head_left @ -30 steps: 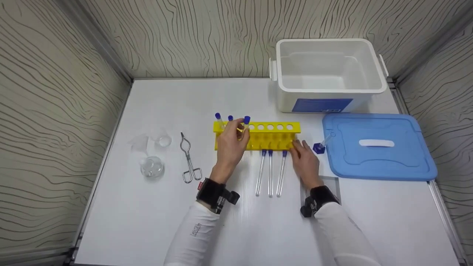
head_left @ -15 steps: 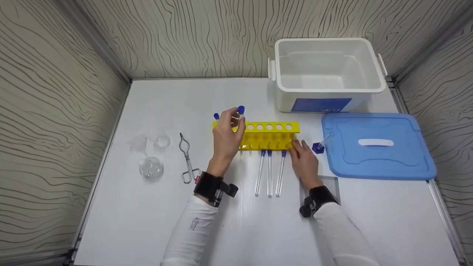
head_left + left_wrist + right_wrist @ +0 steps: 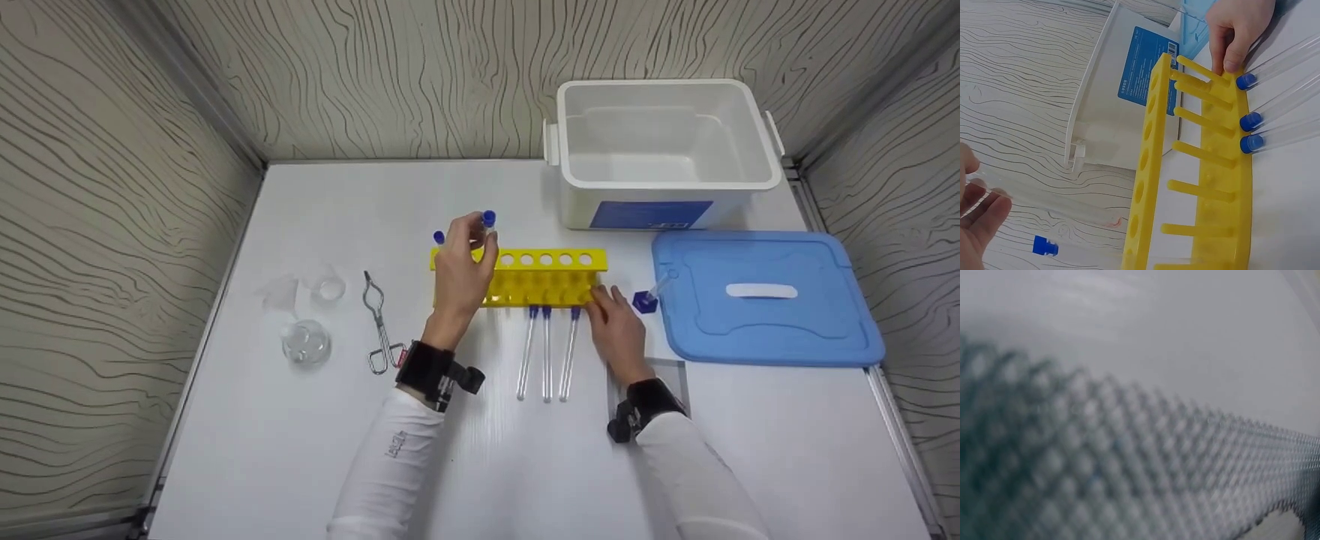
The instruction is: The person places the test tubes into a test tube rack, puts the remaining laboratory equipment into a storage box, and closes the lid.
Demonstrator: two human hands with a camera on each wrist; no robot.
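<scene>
My left hand [image 3: 461, 270] pinches a clear test tube [image 3: 1061, 202] with a blue cap [image 3: 488, 218], raised over the yellow test tube rack [image 3: 517, 289]. In the left wrist view, the tube's rounded end comes close to the rack's top bar. Another blue-capped tube [image 3: 1081, 253] stands in the rack near the left end. At the rack's right end, my right hand [image 3: 619, 330] grips the base between thumb and fingers. Several capped test tubes [image 3: 547, 360] lie on the table before the rack, caps toward it. The right hand is out of the right wrist view.
Crucible tongs [image 3: 379, 322], a glass flask [image 3: 306, 343] and a clear funnel [image 3: 279, 292] lie to the left. Beneath the right wrist is wire gauze [image 3: 681, 382], blurred in the right wrist view. A white bin [image 3: 660, 187] and blue lid [image 3: 772, 330] occupy the right side.
My left hand has raised the test tube up and slightly left, away from the rack's top bar, then nearly stopped. The right hand stays at the rack's end.
</scene>
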